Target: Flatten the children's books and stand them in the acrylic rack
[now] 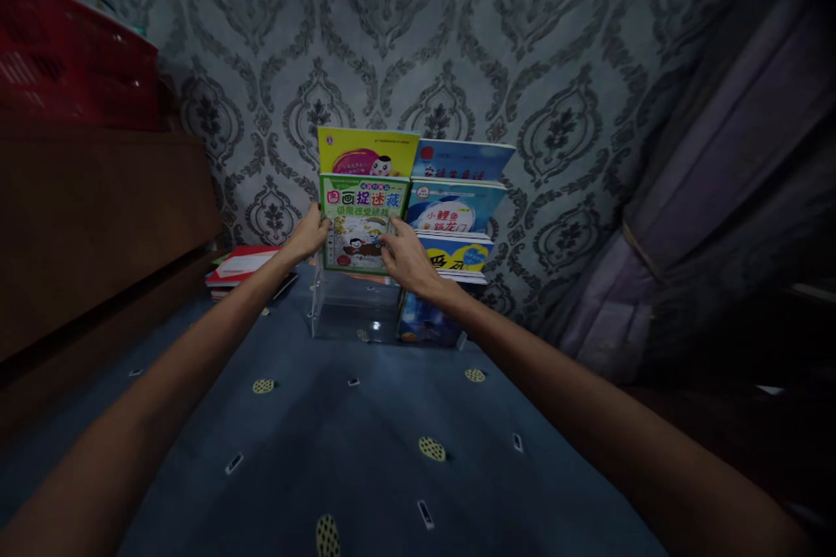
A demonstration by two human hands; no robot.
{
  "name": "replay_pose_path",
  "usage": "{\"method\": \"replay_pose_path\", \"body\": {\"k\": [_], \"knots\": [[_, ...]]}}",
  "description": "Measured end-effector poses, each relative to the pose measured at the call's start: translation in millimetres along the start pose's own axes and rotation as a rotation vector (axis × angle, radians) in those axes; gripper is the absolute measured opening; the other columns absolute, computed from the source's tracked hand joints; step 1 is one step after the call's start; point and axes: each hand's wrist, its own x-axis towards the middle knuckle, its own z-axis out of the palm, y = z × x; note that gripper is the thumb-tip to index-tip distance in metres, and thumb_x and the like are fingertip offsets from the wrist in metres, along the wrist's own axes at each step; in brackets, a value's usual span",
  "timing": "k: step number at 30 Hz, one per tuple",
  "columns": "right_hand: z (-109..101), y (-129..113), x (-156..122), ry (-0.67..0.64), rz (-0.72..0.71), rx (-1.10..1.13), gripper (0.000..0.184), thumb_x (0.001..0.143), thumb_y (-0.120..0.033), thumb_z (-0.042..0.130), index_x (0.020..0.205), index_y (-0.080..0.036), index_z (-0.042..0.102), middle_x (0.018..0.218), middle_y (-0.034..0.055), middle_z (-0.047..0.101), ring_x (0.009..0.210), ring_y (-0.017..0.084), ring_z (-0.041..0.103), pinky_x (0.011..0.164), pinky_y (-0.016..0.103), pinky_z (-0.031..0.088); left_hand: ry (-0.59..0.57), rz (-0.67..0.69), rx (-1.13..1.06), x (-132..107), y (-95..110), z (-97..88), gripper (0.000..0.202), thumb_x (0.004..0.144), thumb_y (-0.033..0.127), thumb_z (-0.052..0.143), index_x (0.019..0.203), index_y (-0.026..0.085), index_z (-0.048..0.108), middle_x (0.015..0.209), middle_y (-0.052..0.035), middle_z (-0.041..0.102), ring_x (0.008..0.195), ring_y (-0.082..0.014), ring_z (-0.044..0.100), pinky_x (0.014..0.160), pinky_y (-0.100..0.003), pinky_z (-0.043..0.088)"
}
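Observation:
A green-bordered picture book (358,235) stands upright in the left half of a clear plastic display rack (356,313). My left hand (309,237) is closed at the book's left edge. On the other side, my right hand (410,259) grips its right edge, fingers on the cover. Behind it rises a yellow book (369,153). The rack's right half holds several books in tiers: a blue book (465,159) at the top, a lighter blue book (457,207) below, then a yellow-and-blue book (474,254). A dark blue book (428,318) is lowest, partly hidden by my right hand and wrist.
The rack stands on a dark blue patterned cloth (366,444). A small stack of books with a red cover (239,265) lies to its left. Further left is a brown wooden cabinet (97,218) with a red basket (78,61) on it. A tied curtain (643,270) hangs at right.

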Motion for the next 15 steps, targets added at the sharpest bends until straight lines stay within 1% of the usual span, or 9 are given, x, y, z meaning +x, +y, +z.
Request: {"method": "replay_pose_path", "body": {"k": [4, 7, 9, 12, 15], "knots": [[0.0, -0.6, -1.0, -0.009, 0.016, -0.005, 0.03, 0.087, -0.014, 0.049, 0.107, -0.011, 0.071, 0.149, 0.0184, 0.046, 0.14, 0.033, 0.039, 0.116, 0.051, 0.035, -0.009, -0.005, 0.011, -1.1, 1.7, -1.4, 0.036, 0.088, 0.021, 0.05, 0.123, 0.014, 0.05, 0.117, -0.0139, 0.065, 0.12, -0.0325, 0.057, 0.108, -0.049, 0.04], [0.7, -0.1, -2.5, 0.003, 0.009, 0.01, 0.031, 0.088, -0.015, 0.048, 0.109, -0.014, 0.071, 0.15, 0.0154, 0.045, 0.141, 0.032, 0.038, 0.116, 0.052, 0.035, -0.025, -0.002, 0.024, -2.6, 1.0, -2.1, 0.036, 0.089, 0.022, 0.048, 0.124, 0.014, 0.049, 0.118, -0.0151, 0.064, 0.119, -0.0336, 0.058, 0.107, -0.051, 0.041], [0.7, -0.4, -4.0, 0.011, 0.002, 0.022, 0.031, 0.088, -0.015, 0.048, 0.109, -0.015, 0.07, 0.151, 0.0143, 0.045, 0.141, 0.032, 0.037, 0.116, 0.054, 0.034, -0.026, 0.0, 0.036, -3.8, 0.0, -1.9, 0.036, 0.089, 0.021, 0.048, 0.125, 0.014, 0.048, 0.117, -0.0142, 0.065, 0.117, -0.0328, 0.058, 0.106, -0.05, 0.041], [-0.5, -3.0, -6.4, 0.018, -0.005, 0.027, 0.031, 0.088, -0.014, 0.048, 0.109, -0.014, 0.071, 0.15, 0.0151, 0.046, 0.141, 0.033, 0.037, 0.116, 0.054, 0.034, -0.021, -0.007, 0.038, -6.0, -0.7, -1.2, 0.037, 0.088, 0.02, 0.049, 0.125, 0.015, 0.048, 0.114, -0.0128, 0.066, 0.115, -0.0313, 0.06, 0.106, -0.048, 0.042], [-2.8, -7.1, -8.1, 0.008, -0.001, 0.022, 0.03, 0.088, -0.012, 0.048, 0.108, -0.012, 0.071, 0.15, 0.0161, 0.045, 0.14, 0.033, 0.038, 0.116, 0.053, 0.034, -0.025, -0.01, 0.032, -8.2, 0.7, -0.9, 0.037, 0.088, 0.02, 0.05, 0.124, 0.013, 0.048, 0.114, -0.0133, 0.066, 0.116, -0.0313, 0.059, 0.106, -0.048, 0.041]]}}
